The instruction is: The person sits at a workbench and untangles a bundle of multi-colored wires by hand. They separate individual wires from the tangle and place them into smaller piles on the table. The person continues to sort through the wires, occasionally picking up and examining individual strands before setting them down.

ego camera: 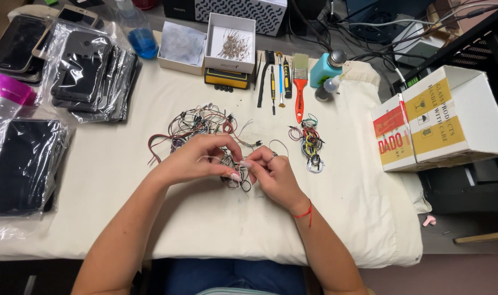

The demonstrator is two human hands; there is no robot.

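Note:
My left hand and my right hand meet over the middle of a white cloth-covered table. Both pinch the same small tangle of thin wires between fingertips. Just behind my left hand lies a bigger heap of coloured thin wires with small connectors. To the right of my right hand sits a smaller coiled wire bundle. A ring is on my right hand and a red thread circles that wrist.
Plastic bags of dark phone parts and phones lie at the left. At the back stand an open white box of small components, a red-handled brush, small hand tools, a teal bottle. Cardboard boxes sit right.

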